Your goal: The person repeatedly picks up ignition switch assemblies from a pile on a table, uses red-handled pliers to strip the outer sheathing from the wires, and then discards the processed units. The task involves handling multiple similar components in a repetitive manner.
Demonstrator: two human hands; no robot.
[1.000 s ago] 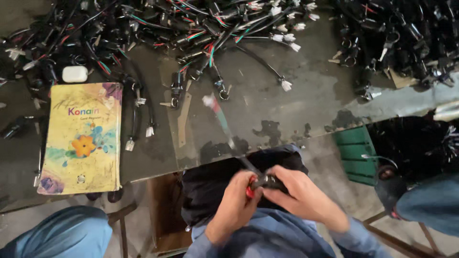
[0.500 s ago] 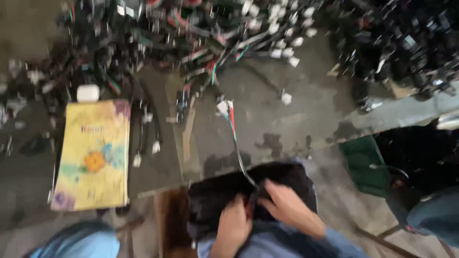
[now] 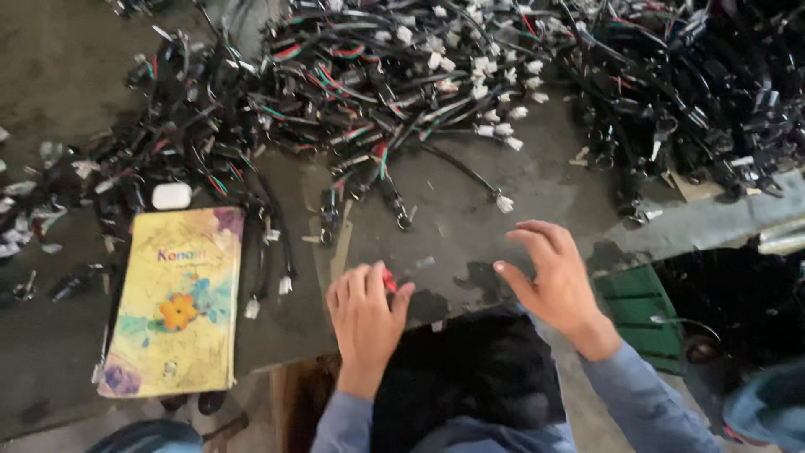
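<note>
A small red item (image 3: 389,279), too hidden for its kind to be told, is gripped by the curled fingers (image 3: 356,283) of the left hand (image 3: 365,323) at the near edge of the dark grey surface (image 3: 453,214), at about 6 o'clock in the view. The right hand (image 3: 553,281) is held just above the surface at 4 o'clock from the centre, its fingers spread wide and released, nothing being grasped. A black cloth bundle (image 3: 470,377) is seen below both hands, at the surface's near edge. A large heap of black wire harnesses with white connectors and red and green leads (image 3: 402,75) is spread across the far side, from 10 to 2 o'clock. A yellow flowered notebook (image 3: 176,302) is laid flat at 8 o'clock, with a small white oval case (image 3: 171,195) just beyond its far edge. A green crate (image 3: 641,315) is seen beside the right wrist, at 4 o'clock.
</note>
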